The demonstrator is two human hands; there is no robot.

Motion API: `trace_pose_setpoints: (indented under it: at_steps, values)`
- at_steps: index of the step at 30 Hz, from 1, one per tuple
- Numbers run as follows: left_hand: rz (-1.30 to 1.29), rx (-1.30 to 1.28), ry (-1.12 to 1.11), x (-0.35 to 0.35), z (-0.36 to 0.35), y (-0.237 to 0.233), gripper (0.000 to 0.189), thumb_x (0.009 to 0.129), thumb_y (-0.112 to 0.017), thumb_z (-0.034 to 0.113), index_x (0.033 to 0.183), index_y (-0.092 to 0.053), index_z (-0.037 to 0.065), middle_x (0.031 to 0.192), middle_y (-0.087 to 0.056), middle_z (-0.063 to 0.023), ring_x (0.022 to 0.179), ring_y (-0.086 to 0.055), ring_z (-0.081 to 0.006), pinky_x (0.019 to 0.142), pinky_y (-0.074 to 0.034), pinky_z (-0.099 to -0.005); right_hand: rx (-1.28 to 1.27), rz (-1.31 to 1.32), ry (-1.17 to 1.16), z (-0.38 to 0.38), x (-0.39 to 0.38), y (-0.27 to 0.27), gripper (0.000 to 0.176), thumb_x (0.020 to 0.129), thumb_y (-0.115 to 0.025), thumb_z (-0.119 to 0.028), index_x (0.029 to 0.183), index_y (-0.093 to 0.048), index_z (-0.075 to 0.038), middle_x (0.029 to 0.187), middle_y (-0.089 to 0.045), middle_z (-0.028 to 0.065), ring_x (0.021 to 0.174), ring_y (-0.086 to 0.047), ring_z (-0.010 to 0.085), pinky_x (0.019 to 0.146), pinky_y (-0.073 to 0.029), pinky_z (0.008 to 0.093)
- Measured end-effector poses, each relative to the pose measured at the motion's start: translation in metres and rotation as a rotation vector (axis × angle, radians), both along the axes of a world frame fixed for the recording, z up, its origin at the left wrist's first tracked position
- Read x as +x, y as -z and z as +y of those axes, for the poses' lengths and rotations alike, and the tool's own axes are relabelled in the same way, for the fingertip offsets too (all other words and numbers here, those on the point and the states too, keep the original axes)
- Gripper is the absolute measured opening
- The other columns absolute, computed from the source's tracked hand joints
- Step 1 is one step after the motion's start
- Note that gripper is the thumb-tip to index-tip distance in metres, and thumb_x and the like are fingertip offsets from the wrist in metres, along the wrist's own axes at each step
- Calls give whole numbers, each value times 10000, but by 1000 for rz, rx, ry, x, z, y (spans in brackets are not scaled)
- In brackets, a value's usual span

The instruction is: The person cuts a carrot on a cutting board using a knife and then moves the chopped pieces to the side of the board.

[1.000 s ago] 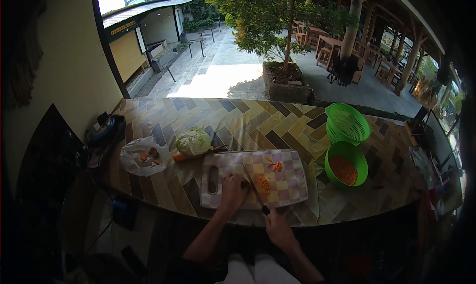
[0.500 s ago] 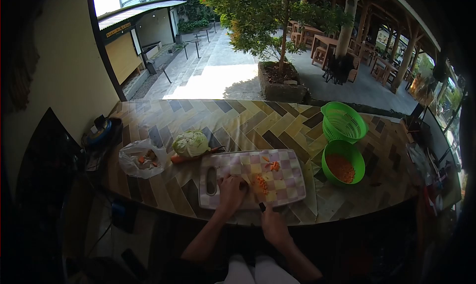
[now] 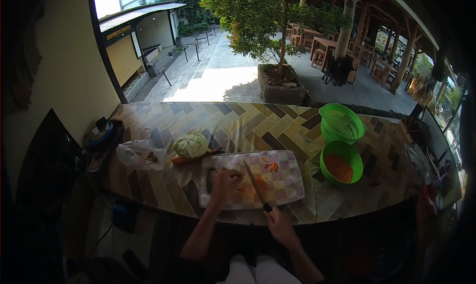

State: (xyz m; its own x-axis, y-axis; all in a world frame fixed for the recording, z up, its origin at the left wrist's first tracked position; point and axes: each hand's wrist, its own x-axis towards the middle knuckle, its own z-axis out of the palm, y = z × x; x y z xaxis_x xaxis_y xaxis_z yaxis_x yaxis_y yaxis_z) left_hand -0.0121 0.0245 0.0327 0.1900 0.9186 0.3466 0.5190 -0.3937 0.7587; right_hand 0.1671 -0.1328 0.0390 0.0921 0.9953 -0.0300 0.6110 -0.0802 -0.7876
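Note:
My right hand (image 3: 281, 225) is closed around the black handle of a knife (image 3: 257, 185), whose blade points away from me, up and to the left over the cutting board (image 3: 230, 160). My left hand (image 3: 226, 183), slightly blurred, is above the board's left half, left of the blade. Its fingers reach rightward, and I see nothing held in them. Chopped carrot (image 3: 261, 183) lies beside the blade, partly behind it. Some larger carrot pieces (image 3: 271, 166) sit near the board's far right part.
A cabbage (image 3: 191, 144) and a whole carrot (image 3: 182, 160) lie beyond the board's left corner. Further left is a plastic bag (image 3: 135, 154) with scraps. At right stand a green bowl (image 3: 358, 160) of chopped orange pieces and a green colander (image 3: 342, 123).
My left hand has lifted from its curled hold on the board and moved slightly away from me. The knife has swung from low by the chopped carrot, its blade now plainly visible.

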Motion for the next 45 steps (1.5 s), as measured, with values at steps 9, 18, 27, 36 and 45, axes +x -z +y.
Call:
trace_pose_setpoints:
  at_steps: [9, 18, 27, 36, 45]
  values:
    - [95, -26, 255, -10, 4, -5, 191, 710, -758, 77, 901, -754, 78, 843, -700, -93, 807, -641, -222, 766, -502, -347, -70, -69, 5, 12, 9, -8, 288, 958, -528, -238, 942, -524, 49, 775, -622, 254, 768, -605, 453, 651, -451, 493]
    - [120, -157, 157, -28, -7, -23, 181, 731, -721, 12, 911, -729, 13, 892, -705, -156, 821, -683, -264, 748, -521, -355, -66, 29, -130, 1, 14, -16, 302, 953, -535, -244, 986, -533, 55, 761, -616, 275, 763, -604, 456, 643, -445, 514]
    - [112, -136, 196, -20, -8, -9, 154, 769, -612, -16, 881, -717, -5, 867, -689, -195, 865, -679, -331, 776, -518, -370, -73, 59, -127, -4, 33, -16, 249, 944, -558, -208, 951, -526, 38, 708, -597, 231, 707, -605, 413, 619, -433, 461]
    - [306, -73, 261, -17, 7, -9, 144, 709, -678, 43, 839, -734, 20, 842, -695, -162, 811, -682, -303, 745, -524, -355, -67, 58, -158, -5, 42, -2, 244, 953, -553, -204, 910, -520, 33, 634, -582, 174, 586, -605, 296, 559, -434, 411]
    - [226, -79, 182, -12, -5, -4, 210, 710, -686, 37, 914, -725, 11, 852, -692, -181, 837, -686, -294, 750, -525, -361, -154, 105, -149, -2, 39, -2, 305, 958, -534, -278, 903, -502, 20, 757, -614, 240, 772, -605, 439, 657, -441, 496]
